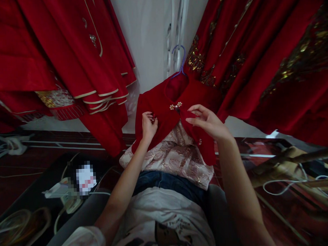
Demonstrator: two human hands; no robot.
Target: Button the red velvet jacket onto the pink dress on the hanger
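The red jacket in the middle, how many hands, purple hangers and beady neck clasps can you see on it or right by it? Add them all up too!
Hands: 2, the left hand and the right hand
Purple hanger: 1
Beaded neck clasp: 1
Total: 4

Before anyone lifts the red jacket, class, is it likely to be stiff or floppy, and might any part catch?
The jacket is probably floppy: its front parts loosely below the clasp. Its shoulders may keep some shape, as the hanger shows at its neck. The clasp's raised beads could snag on other cloth.
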